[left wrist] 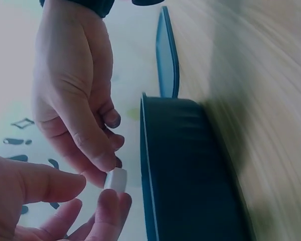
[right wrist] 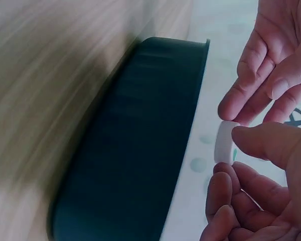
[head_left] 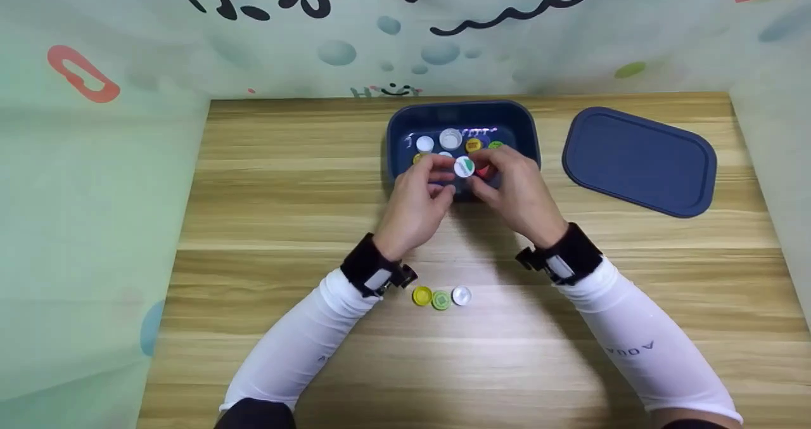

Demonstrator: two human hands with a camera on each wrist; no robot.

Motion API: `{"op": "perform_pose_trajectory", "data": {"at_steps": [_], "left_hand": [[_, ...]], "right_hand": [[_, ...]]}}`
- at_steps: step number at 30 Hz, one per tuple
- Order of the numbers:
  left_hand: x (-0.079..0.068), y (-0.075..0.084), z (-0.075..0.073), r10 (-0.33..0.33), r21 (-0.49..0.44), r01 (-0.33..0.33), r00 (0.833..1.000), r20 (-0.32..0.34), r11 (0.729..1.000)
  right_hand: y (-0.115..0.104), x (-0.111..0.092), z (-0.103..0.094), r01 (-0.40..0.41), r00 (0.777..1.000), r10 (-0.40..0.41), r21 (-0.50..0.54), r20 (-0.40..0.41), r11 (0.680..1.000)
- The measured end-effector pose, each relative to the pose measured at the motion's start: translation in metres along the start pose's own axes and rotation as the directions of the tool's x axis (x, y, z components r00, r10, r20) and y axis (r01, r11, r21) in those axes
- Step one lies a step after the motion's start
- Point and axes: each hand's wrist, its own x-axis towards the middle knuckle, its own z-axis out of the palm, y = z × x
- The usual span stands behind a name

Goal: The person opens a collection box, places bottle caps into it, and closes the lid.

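Observation:
A white bottle cap (head_left: 464,166) with a green mark on its face is held up over the near side of the dark blue box (head_left: 532,131). My right hand (head_left: 523,191) pinches the cap between thumb and fingers. My left hand (head_left: 412,207) is at the cap's other side, its fingertips touching the edge; in the left wrist view its thumb (left wrist: 65,186) stays apart. Several caps lie in the box, among them a large white cap (head_left: 450,139), a small white cap (head_left: 425,143) and a yellow cap (head_left: 473,145). The hands hide part of the box.
Nearer on the wooden table (head_left: 285,226), a yellow cap (head_left: 422,296), a green cap (head_left: 441,300) and a silvery white cap (head_left: 462,296) lie in a row between the forearms. A dark blue lid (head_left: 640,161) lies right of the box. A printed cloth (head_left: 285,61) hangs behind the table.

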Motion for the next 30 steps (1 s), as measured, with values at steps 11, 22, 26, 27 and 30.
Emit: {"op": "perform_pose_trajectory", "data": {"at_steps": [11, 22, 26, 27, 30], "left_hand": [[0.003, -0.009, -0.003, 0.011, 0.006, -0.011, 1.0, -0.026, 1.0], [-0.022, -0.004, -0.008, 0.068, 0.084, -0.068, 0.998, 0.012, 0.994], [-0.036, -0.003, -0.007, 0.086, 0.134, -0.097, 0.993, 0.086, 0.986], [-0.04, -0.004, -0.007, 0.089, 0.151, -0.105, 0.99, 0.11, 0.983], [-0.051, -0.005, -0.005, 0.093, 0.212, -0.131, 0.979, 0.18, 0.969]], "right_hand": [[0.007, 0.002, 0.003, -0.031, 0.999, 0.03, 0.023, 0.038, 0.999], [-0.001, -0.029, -0.005, 0.107, 0.994, -0.108, 0.02, 0.014, 0.994], [-0.003, -0.045, -0.006, 0.14, 0.989, -0.14, 0.009, 0.04, 0.99], [-0.003, -0.049, -0.006, 0.15, 0.987, -0.15, 0.006, 0.048, 0.989], [-0.002, -0.061, -0.005, 0.174, 0.982, -0.174, 0.0, 0.077, 0.985]]}}
